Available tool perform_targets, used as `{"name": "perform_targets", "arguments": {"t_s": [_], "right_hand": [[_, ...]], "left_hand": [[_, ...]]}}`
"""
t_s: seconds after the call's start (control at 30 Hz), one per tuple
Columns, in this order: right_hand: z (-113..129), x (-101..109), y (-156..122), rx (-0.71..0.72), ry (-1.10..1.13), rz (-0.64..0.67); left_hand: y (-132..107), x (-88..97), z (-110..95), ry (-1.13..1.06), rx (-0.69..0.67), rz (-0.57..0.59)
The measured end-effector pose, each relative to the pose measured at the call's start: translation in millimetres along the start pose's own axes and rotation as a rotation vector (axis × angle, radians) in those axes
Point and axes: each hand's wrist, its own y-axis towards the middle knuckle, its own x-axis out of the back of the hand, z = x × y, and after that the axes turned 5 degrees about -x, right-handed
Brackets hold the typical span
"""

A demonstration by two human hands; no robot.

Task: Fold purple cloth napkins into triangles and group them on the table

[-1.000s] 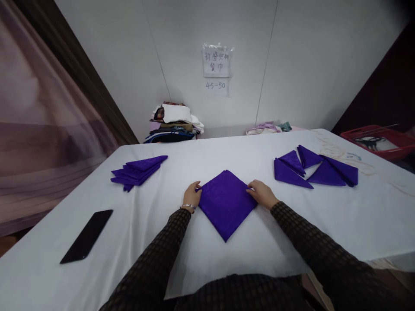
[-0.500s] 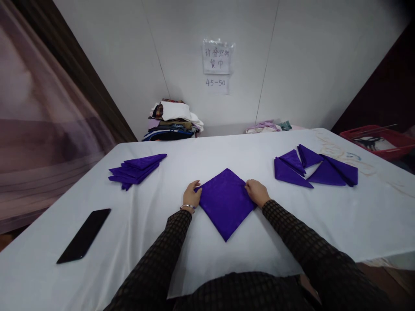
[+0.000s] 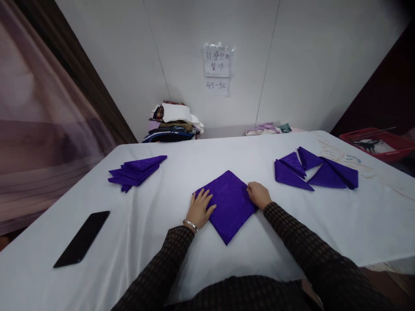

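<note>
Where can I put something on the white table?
There's room between the purple stack and the purple square, and between the right-side purple pieces and the right sleeve. It's crowded at the square, where the left hand and right hand are.

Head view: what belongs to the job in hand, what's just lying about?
Job:
purple cloth diamond under the left hand, right hand curled at its edge
probably the left folded purple cloths and right folded purple cloths

Apparently lying about:
flat black slab
clothes pile
red basket
</note>
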Motion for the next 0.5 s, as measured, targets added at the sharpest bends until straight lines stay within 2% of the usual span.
{"name": "perform_targets", "arguments": {"t_s": [0.27, 0.33, 0.4, 0.5], "right_hand": [[8, 9, -3, -0.001, -0.033, -0.008], [21, 9, -8, 0.103, 0.02, -0.039], [39, 6, -14, 0.28, 0.111, -0.067], [67, -6, -21, 0.494, 0.19, -0.018]], "left_hand": [[2, -9.1, 8, 0.048, 0.038, 0.07], [2, -9.5, 7, 0.05, 0.039, 0.089], [1, -10.1, 7, 0.059, 0.035, 0.091], [1, -11.4, 8, 0.074, 0.026, 0.082]]}}
